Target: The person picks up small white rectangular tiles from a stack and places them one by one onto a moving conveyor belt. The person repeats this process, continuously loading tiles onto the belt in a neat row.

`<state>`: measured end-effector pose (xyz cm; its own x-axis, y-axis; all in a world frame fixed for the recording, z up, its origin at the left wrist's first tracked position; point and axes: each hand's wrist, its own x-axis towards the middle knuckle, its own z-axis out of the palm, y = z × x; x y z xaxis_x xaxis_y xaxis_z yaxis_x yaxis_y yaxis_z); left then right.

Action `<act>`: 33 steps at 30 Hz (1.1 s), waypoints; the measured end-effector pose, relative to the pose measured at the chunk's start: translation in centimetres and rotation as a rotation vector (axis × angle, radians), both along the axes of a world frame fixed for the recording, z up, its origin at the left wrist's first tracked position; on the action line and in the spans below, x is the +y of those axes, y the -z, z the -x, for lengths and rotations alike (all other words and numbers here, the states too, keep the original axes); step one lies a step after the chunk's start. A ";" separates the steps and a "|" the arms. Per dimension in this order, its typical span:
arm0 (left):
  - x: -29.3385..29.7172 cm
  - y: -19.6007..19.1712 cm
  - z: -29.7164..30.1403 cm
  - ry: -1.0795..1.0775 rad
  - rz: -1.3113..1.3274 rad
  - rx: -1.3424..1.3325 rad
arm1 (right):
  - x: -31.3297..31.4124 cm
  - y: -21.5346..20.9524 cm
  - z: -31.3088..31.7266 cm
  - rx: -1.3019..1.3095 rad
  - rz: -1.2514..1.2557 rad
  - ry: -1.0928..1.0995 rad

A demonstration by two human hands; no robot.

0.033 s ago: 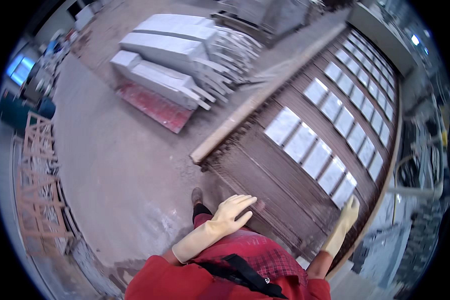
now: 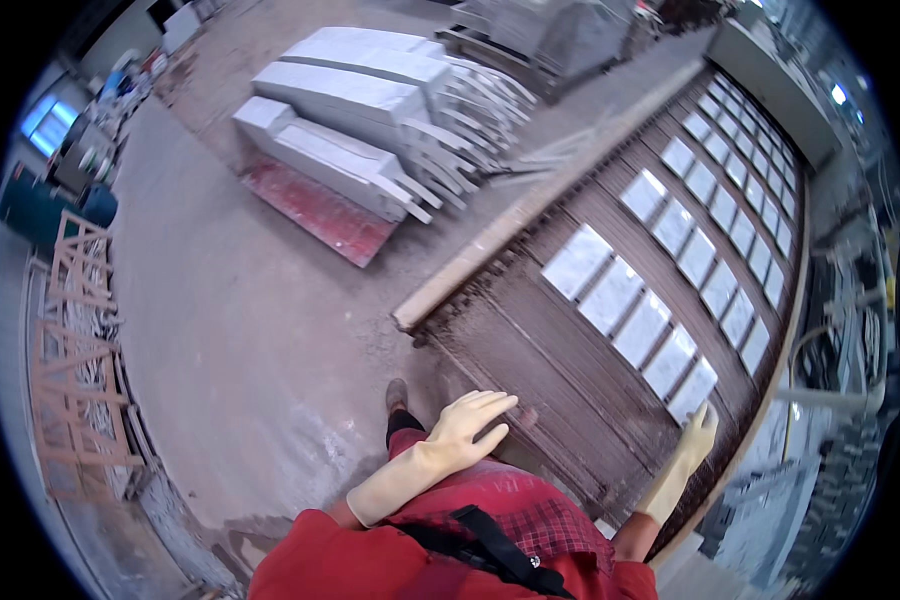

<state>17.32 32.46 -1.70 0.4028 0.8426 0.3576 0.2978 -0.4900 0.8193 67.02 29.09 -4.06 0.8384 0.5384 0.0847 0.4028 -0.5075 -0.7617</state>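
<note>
A long, brown slatted conveyor bed (image 2: 570,350) is being shown running from the near centre away to the far right, its straight edges being bent by the lens. A row of pale square tiles (image 2: 660,290) is being carried on its right half, the nearest tile (image 2: 692,390) lying just beside the right hand (image 2: 698,432). That hand is being worn in a cream rubber glove and is being held with its fingers straight and close together, the fingertips being rested at or right beside the near edge of that tile; whether the tile is actually being touched cannot be told. Nothing is being pinched by it.

The left hand (image 2: 470,422), gloved alike, is being held with its fingers loosely spread and slightly curled above the near left part of the bed; nothing is being gripped, and contact with the slats cannot be told.

A red sleeve and checked garment (image 2: 530,520) are being seen at the lower edge, crossed by a dark strap (image 2: 490,548). A shoe (image 2: 397,393) is being seen on the grey concrete floor (image 2: 240,330). Far left of the bed, stacks of pale wrapped slabs (image 2: 370,110) are being kept on a red pallet (image 2: 315,212), and wooden frames (image 2: 75,350) are being stood at the left edge.
</note>
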 end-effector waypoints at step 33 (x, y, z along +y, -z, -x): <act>15.9 7.7 55.3 -0.640 0.256 0.222 | 39.7 3.4 83.3 -0.266 0.212 -1.727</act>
